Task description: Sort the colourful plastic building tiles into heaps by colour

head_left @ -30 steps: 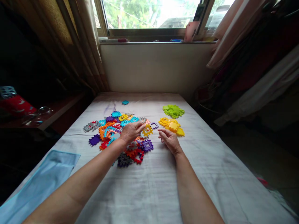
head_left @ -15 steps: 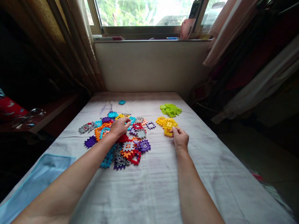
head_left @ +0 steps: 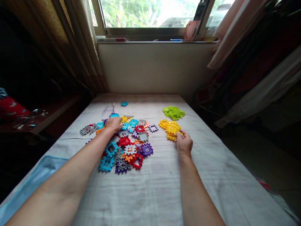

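Note:
My left hand (head_left: 114, 124) is over the upper left part of a mixed pile of notched plastic pieces (head_left: 129, 149), beside a yellow piece (head_left: 124, 119); its fingers are bent, and what they hold, if anything, is hidden. On the right, my right hand (head_left: 184, 142) pinches a yellow piece (head_left: 181, 133), seen nearly edge-on, at the near right side of a small yellow pile (head_left: 169, 126). Beyond that lies a lime-green pile (head_left: 174, 112). A purple square frame (head_left: 153, 128) rests between the mixed pile and the yellow one.
One blue piece (head_left: 124, 104) lies alone toward the far side of the white cloth (head_left: 150, 201). A light blue cloth (head_left: 44, 169) is at the left edge, partly under my left forearm. Curtains (head_left: 80, 47) and a windowsill (head_left: 145, 42) stand beyond.
My left hand has moved left across the mixed pile, uncovering pieces near its middle. The yellow piece at my right hand has tilted to nearly edge-on. The view has shifted slightly.

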A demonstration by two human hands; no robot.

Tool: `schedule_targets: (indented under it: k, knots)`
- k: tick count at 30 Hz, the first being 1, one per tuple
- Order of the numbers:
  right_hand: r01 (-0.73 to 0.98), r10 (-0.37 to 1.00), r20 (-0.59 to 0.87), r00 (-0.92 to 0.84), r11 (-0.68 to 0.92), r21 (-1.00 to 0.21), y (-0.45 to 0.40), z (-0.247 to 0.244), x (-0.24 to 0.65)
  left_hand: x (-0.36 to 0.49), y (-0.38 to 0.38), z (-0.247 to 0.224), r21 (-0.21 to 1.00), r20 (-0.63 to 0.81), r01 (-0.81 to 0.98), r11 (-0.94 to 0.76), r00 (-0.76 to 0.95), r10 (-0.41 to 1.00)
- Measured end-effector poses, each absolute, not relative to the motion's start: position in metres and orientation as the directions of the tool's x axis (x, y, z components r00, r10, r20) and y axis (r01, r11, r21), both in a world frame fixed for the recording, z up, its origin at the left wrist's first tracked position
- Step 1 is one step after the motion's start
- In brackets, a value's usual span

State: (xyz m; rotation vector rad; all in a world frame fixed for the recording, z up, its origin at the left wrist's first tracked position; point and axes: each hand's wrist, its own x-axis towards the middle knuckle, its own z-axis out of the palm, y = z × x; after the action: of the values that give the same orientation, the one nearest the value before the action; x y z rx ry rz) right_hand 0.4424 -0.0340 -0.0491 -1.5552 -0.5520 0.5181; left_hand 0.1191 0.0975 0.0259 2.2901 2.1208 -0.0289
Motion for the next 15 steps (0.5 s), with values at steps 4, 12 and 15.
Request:
schedule_targets:
  k: [4,12,15]
  knots:
    - [0.092,0.63,0.039,0.776,-0.052,-0.994,-0.034,-0.052,0.442,0.117,0.108,0.023,-0.029,-0.064,0.998,-0.059,0.057,0.996]
    - [0.104,0.616,0.072,0.785,-0.017,-0.994,-0.033,-0.054,0.441,0.108,0.096,0.029,0.005,-0.008,0.994,-0.108,0.108,0.994]
    - [0.12,0.594,0.103,0.798,0.011,-0.993,-0.034,-0.051,0.44,0.102,0.086,0.036,0.062,0.036,0.993,-0.099,0.097,0.995]
